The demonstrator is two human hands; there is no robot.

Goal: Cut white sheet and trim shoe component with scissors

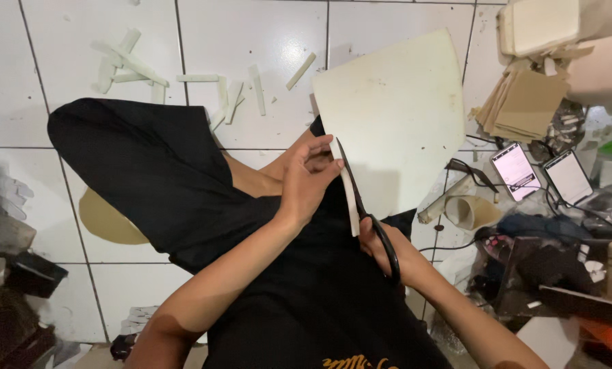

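I sit on a white tiled floor (265, 41) in black clothes. My left hand (307, 183) pinches the left edge of a large cream foam sheet (395, 116), at the narrow strip (351, 198) being separated from it. My right hand (388, 249) grips black-handled scissors (371, 219), whose blades run up along the sheet's left edge, between the strip and the sheet. The right hand is partly hidden behind the scissor handles and sheet.
Several cut cream strips (135, 65) lie scattered on the tiles ahead. At the right are a stack of tan card pieces (524, 102), two lit phones (518, 171), cables, a tape roll (471, 210) and clutter. A tan oval piece (104, 219) lies at the left.
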